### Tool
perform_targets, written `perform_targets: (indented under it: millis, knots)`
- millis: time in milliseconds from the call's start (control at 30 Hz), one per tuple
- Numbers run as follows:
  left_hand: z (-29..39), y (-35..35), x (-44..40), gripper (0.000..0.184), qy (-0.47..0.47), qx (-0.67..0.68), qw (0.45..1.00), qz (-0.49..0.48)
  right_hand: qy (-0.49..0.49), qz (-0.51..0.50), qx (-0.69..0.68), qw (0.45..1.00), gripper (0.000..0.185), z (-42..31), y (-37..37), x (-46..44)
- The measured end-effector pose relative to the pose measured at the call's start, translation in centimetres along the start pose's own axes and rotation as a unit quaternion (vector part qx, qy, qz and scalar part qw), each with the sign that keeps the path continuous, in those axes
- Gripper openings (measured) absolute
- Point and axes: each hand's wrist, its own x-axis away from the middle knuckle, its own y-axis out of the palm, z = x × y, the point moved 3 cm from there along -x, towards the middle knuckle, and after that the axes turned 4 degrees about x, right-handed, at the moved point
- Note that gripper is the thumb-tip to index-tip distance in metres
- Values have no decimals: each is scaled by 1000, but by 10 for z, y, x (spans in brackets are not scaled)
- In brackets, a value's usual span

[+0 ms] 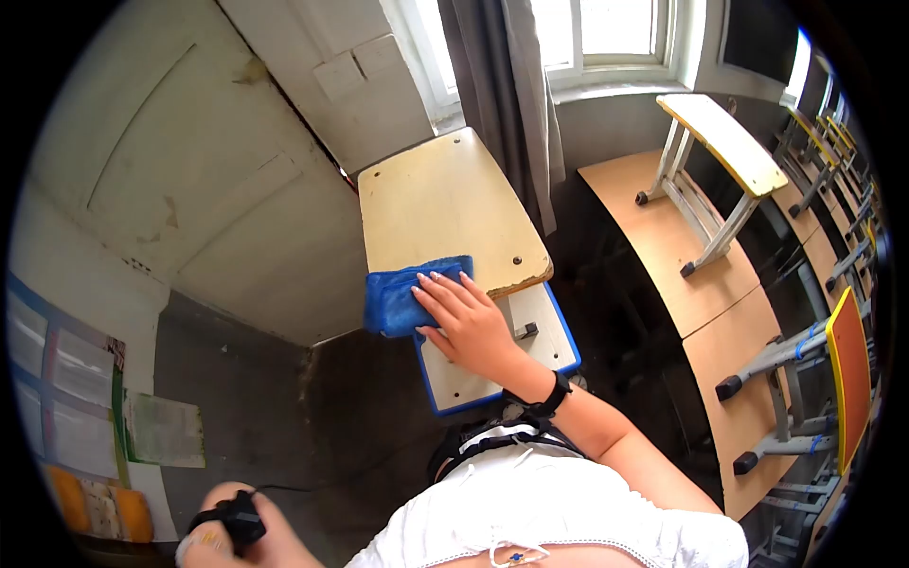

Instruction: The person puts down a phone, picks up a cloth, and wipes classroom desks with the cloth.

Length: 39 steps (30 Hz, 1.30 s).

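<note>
A folded blue cloth lies across the near edge of a pale, worn wooden seat or desk top and hangs partly over its front left corner. My right hand rests flat on the cloth, fingers stretched forward and thumb apart, with a black band on the wrist. Below that top is a second light surface with a blue rim. At the lower left, away from the furniture, is my left hand, with a black strapped device at the wrist. It is blurred and cut off, so its fingers do not show.
A pale door and wall stand to the left, with papers mounted lower down. Behind are a grey curtain and a window. On the right, upturned stools rest on a row of wooden desks.
</note>
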Motion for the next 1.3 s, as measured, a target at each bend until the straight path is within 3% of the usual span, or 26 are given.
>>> perform_targets:
  millis: [33,100,133,167,200,233,267,300,333,367,433,467,600,700,867,967,1100,1233,1300]
  knots:
    - [-20,3,19,23,1,34,998,56,10,-2,2,1000,49,3,-4,3]
    - [-66,33,81,17,8,53,946,320,30,27,3,999,44,11,-13,9]
    - [-94,30,91,26,-64,92,934,338,40,36,8,999,43,16,-17,15]
    - [-117,49,88,41,-160,-65,848,501,50,45,16,998,41,22,-22,21]
    - [-147,55,98,48,-297,15,734,610,61,64,26,996,39,25,-28,24]
    - [-184,65,100,42,-280,11,683,674,67,67,32,995,39,29,-31,27]
    - [-217,76,106,37,-311,39,603,734,68,67,36,995,39,30,-34,28]
    - [-243,87,105,32,-361,41,559,745,67,67,38,995,39,32,-35,30]
    - [-260,89,88,29,-419,1,582,697,67,74,45,994,39,31,-34,30]
    - [-272,90,69,18,-410,-5,621,669,72,77,43,994,38,29,-32,30]
    - [-263,80,34,13,-368,-196,744,523,81,85,42,992,38,26,-30,29]
    - [-263,79,29,14,-324,-262,764,492,63,78,52,994,33,26,-27,29]
    - [-248,60,9,13,-231,-356,756,498,48,72,24,996,31,10,-12,21]
    - [-264,46,-2,11,-228,-338,723,558,23,86,1,996,28,-2,-3,14]
    - [-288,20,-34,14,-278,-336,703,562,54,85,-48,994,25,24,-24,19]
    - [-305,17,-60,14,-334,-318,730,505,87,104,-4,991,22,59,-49,31]
    - [-335,18,-112,30,-306,-295,803,417,151,77,-5,986,21,121,-88,51]
    - [-380,39,-182,44,-306,-175,884,308,147,53,7,988,21,190,-140,110]
    - [-407,57,-223,52,-294,-166,913,228,212,12,33,977,18,215,-162,149]
